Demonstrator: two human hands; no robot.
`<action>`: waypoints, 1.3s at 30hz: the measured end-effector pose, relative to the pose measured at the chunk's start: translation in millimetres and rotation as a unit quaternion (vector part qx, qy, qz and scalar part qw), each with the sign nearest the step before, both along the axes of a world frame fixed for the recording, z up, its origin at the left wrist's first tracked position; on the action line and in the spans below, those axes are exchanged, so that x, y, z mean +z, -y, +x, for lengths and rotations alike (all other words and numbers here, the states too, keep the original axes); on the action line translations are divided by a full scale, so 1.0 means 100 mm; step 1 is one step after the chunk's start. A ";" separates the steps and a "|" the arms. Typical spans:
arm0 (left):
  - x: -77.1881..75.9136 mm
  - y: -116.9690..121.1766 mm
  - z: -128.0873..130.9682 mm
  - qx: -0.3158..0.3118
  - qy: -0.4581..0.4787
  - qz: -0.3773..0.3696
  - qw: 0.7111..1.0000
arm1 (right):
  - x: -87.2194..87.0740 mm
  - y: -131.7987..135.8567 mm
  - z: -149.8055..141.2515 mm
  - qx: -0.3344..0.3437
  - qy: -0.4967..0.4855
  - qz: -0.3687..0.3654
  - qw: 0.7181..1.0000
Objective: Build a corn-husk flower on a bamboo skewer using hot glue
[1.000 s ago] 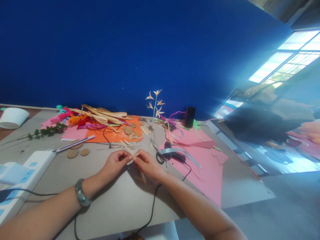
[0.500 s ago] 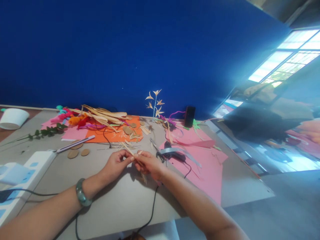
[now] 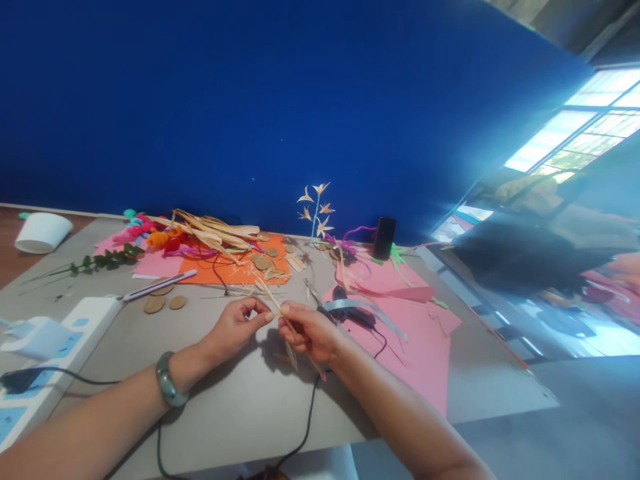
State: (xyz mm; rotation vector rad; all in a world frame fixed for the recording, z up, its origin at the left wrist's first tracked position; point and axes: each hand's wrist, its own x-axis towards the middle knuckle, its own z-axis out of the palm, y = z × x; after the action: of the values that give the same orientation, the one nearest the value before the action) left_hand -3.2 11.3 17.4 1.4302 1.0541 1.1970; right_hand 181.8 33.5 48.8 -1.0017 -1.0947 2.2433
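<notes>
Here the right hand [image 3: 311, 330] pinches the pale strips [image 3: 269, 294] above the grey table [image 3: 240, 420], the left hand [image 3: 240, 328] at their side, its grip unclear, with scissors [image 3: 313, 291] just beyond, pink paper [image 3: 420, 353] rightward and flowers [image 3: 324, 227] standing behind!

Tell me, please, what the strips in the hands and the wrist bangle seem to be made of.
The strips look like dried plant fibre, matte: straw-coloured and thin, without shine. The bangle may be polished stone or glass: mottled grey-green, with glossy highlights.
</notes>
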 end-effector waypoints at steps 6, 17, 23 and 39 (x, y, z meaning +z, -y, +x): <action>-0.01 -0.03 0.00 0.029 0.087 -0.105 0.990 | 0.13 -0.12 0.14 -0.094 0.007 0.068 0.993; -0.14 -0.02 0.03 0.028 0.047 -0.070 0.996 | -0.18 0.04 -0.10 -0.025 0.150 0.285 0.947; -0.06 0.00 0.04 0.008 0.037 -0.055 0.998 | -0.18 0.01 -0.07 -0.017 0.102 0.155 0.982; 0.01 -0.03 -0.02 0.027 0.065 -0.061 0.996 | 0.04 -0.15 0.08 -0.059 0.009 0.053 0.997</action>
State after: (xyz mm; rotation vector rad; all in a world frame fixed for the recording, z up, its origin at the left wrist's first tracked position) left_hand -5.7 14.7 18.4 1.2211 1.0616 1.2254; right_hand 190.2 48.3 52.5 -1.0172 -1.1202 2.0654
